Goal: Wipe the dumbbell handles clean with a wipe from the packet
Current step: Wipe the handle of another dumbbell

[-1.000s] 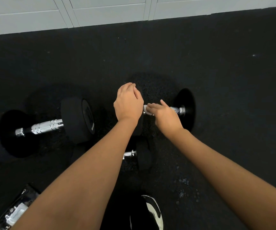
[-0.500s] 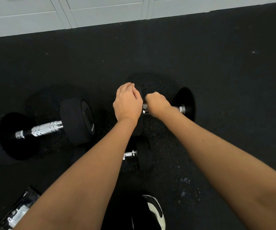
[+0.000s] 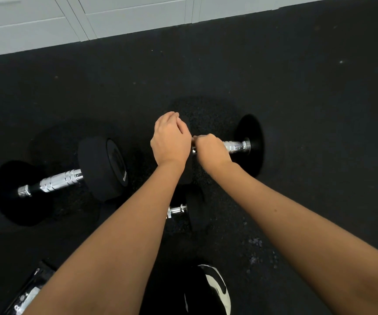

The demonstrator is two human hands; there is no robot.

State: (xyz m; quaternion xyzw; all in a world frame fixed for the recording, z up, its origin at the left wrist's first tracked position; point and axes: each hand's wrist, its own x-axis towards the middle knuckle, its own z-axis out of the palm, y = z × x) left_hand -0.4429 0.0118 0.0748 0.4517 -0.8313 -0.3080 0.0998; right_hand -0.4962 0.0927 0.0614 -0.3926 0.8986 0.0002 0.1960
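Wiping is under way: right hand (image 3: pixel 213 149) is gripping the dumbbell handle (image 3: pixel 236 146), probably through a hidden wipe, left hand (image 3: pixel 171 140) is curling over the near weight, and the bare stretch beyond the right hand is awaiting the next pass.

Single head-worn wide-angle view, looking forward and steeply down from above onto the black floor (image 3: pixel 308 98). Close over both forearms, which reach in from the bottom edge to the hands (image 3: pixel 171 139) near frame centre. White cabinet fronts (image 3: pixel 115 17) along the top edge, bent by the lens. Shoe (image 3: pixel 215 289) at the bottom edge, directly below the camera. No second view to overlap.
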